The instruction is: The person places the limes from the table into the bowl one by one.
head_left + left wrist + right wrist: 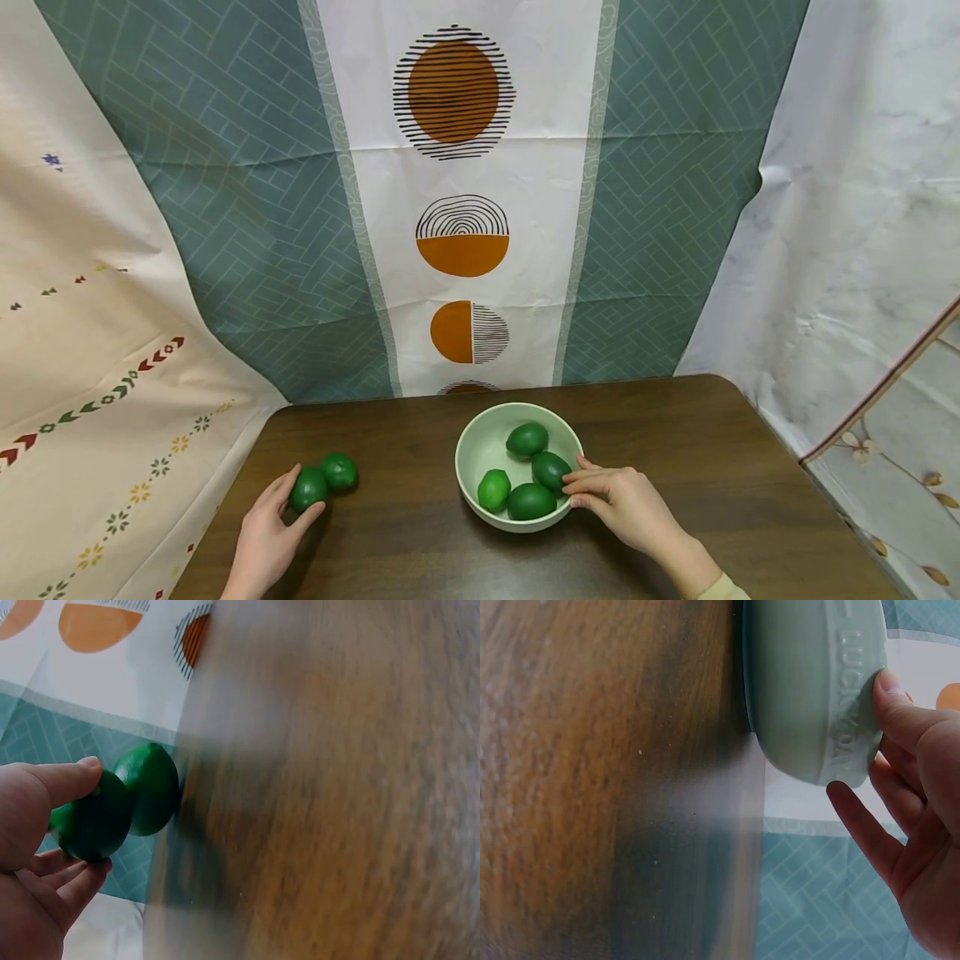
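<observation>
On the table's left side, my left hand pinches a dark green lime between thumb and fingers. Right behind it lies another lime, which the held one overlaps in the left wrist view. My right hand holds the right rim of a pale green bowl, its fingertips reaching over the edge close to a lime. From the right wrist, the thumb shows at the rim and one finger against the outer wall. Several limes lie inside the bowl, one brighter green.
Everything stands on a dark brown wooden table with rounded back corners. Behind it hangs a teal and white cloth with orange shapes. Patterned cream cloth borders the left side, marbled white cloth the right.
</observation>
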Available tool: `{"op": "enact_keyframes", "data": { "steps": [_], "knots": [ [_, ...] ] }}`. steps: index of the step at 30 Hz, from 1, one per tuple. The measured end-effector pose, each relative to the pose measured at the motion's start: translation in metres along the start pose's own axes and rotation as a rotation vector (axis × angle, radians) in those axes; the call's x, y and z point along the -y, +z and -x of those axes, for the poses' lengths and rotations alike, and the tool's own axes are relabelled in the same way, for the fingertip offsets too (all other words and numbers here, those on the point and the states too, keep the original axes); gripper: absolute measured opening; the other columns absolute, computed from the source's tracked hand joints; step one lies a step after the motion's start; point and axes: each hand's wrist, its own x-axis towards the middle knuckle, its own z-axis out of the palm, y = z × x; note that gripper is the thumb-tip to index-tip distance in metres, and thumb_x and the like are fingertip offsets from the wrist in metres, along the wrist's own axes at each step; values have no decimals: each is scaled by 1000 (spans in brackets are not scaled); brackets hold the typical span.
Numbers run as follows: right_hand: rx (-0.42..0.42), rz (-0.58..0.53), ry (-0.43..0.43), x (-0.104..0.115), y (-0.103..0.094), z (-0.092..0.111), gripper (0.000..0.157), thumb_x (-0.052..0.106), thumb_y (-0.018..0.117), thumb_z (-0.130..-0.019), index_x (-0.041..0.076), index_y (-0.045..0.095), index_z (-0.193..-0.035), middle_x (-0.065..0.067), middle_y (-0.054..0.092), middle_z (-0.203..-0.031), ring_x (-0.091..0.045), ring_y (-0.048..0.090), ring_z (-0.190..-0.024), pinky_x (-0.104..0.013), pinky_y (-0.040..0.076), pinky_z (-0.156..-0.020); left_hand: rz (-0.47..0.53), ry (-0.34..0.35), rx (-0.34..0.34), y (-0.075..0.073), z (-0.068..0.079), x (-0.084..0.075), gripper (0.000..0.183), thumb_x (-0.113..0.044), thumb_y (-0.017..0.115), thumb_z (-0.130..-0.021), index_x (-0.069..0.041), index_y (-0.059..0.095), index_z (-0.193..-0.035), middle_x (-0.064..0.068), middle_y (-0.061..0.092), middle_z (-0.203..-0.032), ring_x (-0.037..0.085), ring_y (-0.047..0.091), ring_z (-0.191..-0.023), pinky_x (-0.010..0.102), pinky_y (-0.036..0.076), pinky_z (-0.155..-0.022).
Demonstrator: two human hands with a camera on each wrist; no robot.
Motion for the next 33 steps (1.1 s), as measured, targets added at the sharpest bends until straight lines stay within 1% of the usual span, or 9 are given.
{"op": "enact_keyframes", "data": {
  "steps": [10, 16, 21, 28, 33],
  "knots": [
    [8, -11, 18, 1, 0, 1, 16, 22, 86, -90, 23, 87, -106, 13, 78, -117, -28, 70, -124, -46, 63, -94, 36, 63, -55, 6, 1, -12, 77, -22, 85, -95, 6, 48, -157, 32, 54, -147, 51, 62, -125, 54, 59, -95],
    [6, -12, 11, 1, 0, 1, 17, 22, 86, -90, 22, 87, -106, 12, 78, -117, -28, 69, -125, -46, 63, -94, 59, 106, -79, 12, 1, -22, 75, -20, 86, -94, 6, 51, -155, 31, 54, -148, 48, 64, -124, 51, 60, -95],
    [9, -15, 13, 2, -1, 1, 17, 22, 86, -90, 22, 87, -107, 12, 78, -117, -29, 69, -125, -45, 63, -93, 96, 115, -68, 17, 1, -30, 75, -20, 86, -95, 5, 50, -156, 30, 53, -150, 47, 65, -125, 52, 58, -98],
    [9, -13, 16, 2, -1, 0, 17, 22, 86, -90, 23, 87, -106, 13, 78, -117, -29, 69, -125, -46, 63, -93, 150, 123, -55, 24, 2, -43, 74, -16, 86, -94, 1, 51, -156, 28, 53, -151, 46, 61, -131, 53, 56, -101],
    [10, -12, 16, 2, -1, 0, 17, 22, 86, -90, 23, 87, -107, 12, 78, -117, -29, 69, -125, -46, 63, -94, 192, 142, -46, 28, 3, -54, 75, -19, 86, -94, -1, 51, -157, 27, 52, -153, 47, 57, -136, 51, 56, -102]
  ]
}}
